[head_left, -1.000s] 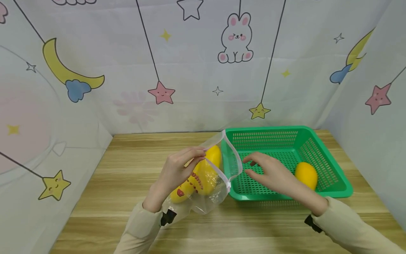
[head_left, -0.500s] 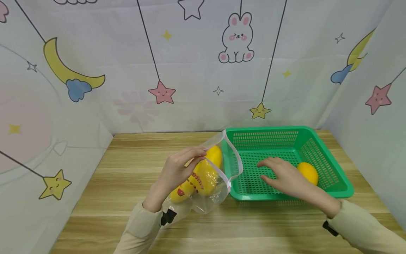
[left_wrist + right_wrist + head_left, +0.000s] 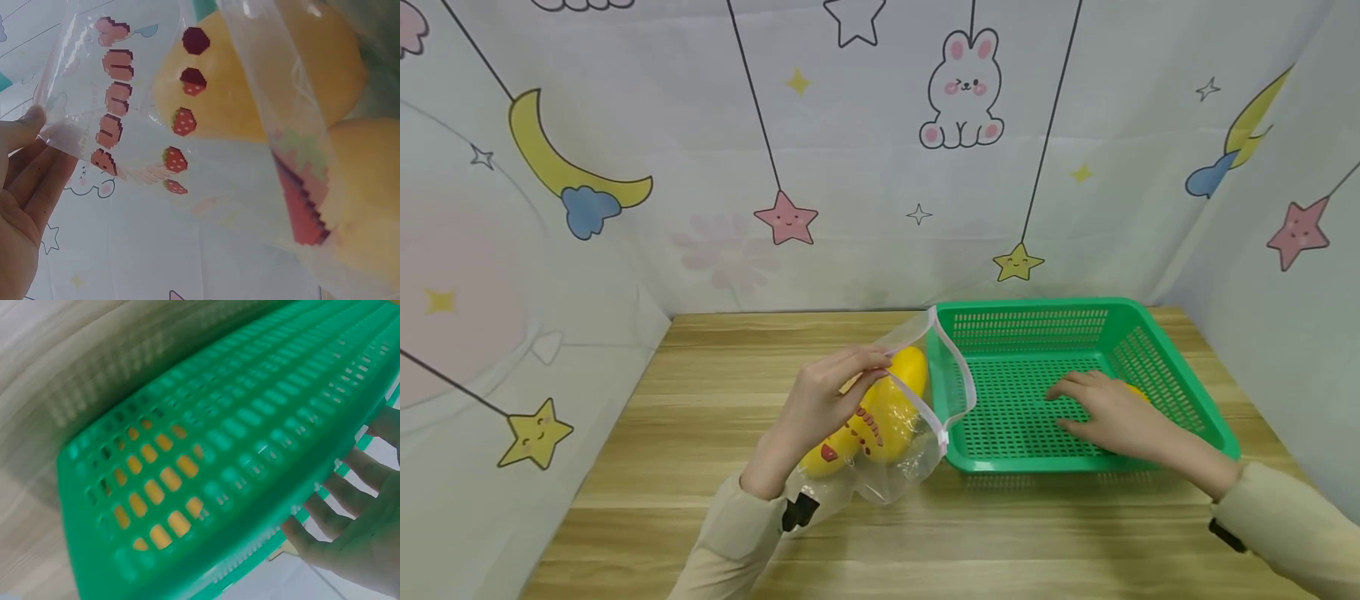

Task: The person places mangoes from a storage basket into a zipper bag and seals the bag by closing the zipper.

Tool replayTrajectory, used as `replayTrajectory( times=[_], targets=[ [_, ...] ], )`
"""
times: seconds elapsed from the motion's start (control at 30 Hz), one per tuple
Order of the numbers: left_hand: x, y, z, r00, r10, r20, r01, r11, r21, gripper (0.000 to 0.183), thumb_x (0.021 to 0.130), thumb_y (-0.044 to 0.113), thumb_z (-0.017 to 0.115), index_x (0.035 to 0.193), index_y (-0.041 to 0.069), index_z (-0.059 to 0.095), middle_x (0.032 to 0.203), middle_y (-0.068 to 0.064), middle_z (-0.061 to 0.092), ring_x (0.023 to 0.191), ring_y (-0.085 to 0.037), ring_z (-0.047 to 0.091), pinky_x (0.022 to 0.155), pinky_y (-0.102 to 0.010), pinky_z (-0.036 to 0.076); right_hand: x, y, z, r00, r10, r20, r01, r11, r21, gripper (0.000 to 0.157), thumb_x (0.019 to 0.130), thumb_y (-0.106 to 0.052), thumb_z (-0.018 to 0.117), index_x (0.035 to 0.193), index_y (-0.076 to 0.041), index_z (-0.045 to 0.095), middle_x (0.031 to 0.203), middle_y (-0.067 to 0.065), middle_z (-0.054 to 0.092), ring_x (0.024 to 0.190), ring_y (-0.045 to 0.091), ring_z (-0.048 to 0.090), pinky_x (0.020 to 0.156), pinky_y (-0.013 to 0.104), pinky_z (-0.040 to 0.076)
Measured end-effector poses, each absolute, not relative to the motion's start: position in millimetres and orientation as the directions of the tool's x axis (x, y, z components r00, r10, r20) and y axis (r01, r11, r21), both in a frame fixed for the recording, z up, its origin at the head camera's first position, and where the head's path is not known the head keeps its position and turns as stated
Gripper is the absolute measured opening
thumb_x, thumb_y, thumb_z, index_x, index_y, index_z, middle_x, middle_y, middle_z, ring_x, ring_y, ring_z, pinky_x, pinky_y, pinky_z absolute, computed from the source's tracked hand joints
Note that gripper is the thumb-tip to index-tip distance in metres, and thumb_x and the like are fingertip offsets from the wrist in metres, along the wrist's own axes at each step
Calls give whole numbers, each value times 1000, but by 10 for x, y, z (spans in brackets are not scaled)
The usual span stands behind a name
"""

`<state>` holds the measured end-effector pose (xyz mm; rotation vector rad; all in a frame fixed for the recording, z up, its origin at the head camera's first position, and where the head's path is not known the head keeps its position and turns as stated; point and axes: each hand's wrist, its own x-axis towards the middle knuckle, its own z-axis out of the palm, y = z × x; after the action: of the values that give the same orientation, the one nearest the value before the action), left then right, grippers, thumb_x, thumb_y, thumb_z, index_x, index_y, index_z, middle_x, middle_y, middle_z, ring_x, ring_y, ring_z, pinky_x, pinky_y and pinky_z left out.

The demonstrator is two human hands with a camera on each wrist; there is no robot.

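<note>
Head view suggests a pick-up: left hand [image 3: 820,400] pinches a clear plastic bag [image 3: 917,402]; spread right hand [image 3: 1108,412] should next grip the rounded yellow fruit [image 3: 154,491] in the green plastic basket [image 3: 1015,404].

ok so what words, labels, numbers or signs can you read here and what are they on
"BUNNY", most likely: red letters on the clear plastic bag, seen sideways and with the first letter partly cut off in the left wrist view.
Unreadable: a faint line of print beside those letters on the same bag, too pale and blurred.
No lettering shows on the green basket or the backdrop, and I see no numbers.
</note>
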<state>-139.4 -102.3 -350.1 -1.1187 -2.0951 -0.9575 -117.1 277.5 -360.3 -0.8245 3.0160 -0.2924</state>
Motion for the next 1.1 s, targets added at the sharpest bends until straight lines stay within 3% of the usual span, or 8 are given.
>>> replayTrajectory(
  times=[0.17,0.3,0.4,0.57,0.83,1.1],
  targets=[
    [-1398,-1022,-3506,-479,450,754,865,389,317,20,79,-2,73,98,5,70,99,-8,74,93,-20,72,81,-26,58,-1213,2906,-3599,-863,-505,9,-502,855,-130,34,78,-18,78,110,-14,68,113,9,66,101,34,60,72,51,52],
    [-1403,-1022,-3507,-474,450,757,868,385,314,21,78,-3,73,98,5,70,99,-8,74,92,-20,72,81,-26,58,-1241,3015,-3615,-848,-529,-26,-524,846,-103,33,78,-3,71,109,-14,68,116,9,65,105,36,58,75,58,50],
    [-1404,-1022,-3507,-475,449,757,867,385,316,21,79,-3,73,98,5,70,99,-8,74,92,-20,72,81,-26,58,-1264,3094,-3630,-827,-558,-66,-551,828,-99,45,74,11,60,110,-14,67,119,12,63,110,40,55,78,66,48],
    [-1399,-1019,-3501,-480,449,754,864,389,319,20,79,-2,73,98,5,70,99,-8,74,92,-20,72,80,-27,59,-1303,3183,-3650,-798,-582,-155,-572,813,-109,57,73,19,52,117,-14,64,128,18,57,118,45,49,79,74,44],
    [-1397,-1025,-3508,-486,449,750,861,395,321,22,78,-3,74,98,6,70,100,-8,74,92,-20,72,80,-28,59,-1350,3282,-3666,-769,-601,-220,-608,793,-40,68,67,24,47,118,-19,64,133,18,55,124,46,45,91,73,39],
    [-1398,-1025,-3497,-477,448,756,865,390,316,24,76,-3,75,98,6,70,99,-7,74,93,-20,72,81,-28,59,-1353,3332,-3688,-767,-581,-273,-606,795,9,67,66,22,57,119,-19,62,137,17,53,129,47,40,100,72,32]
  ],
)
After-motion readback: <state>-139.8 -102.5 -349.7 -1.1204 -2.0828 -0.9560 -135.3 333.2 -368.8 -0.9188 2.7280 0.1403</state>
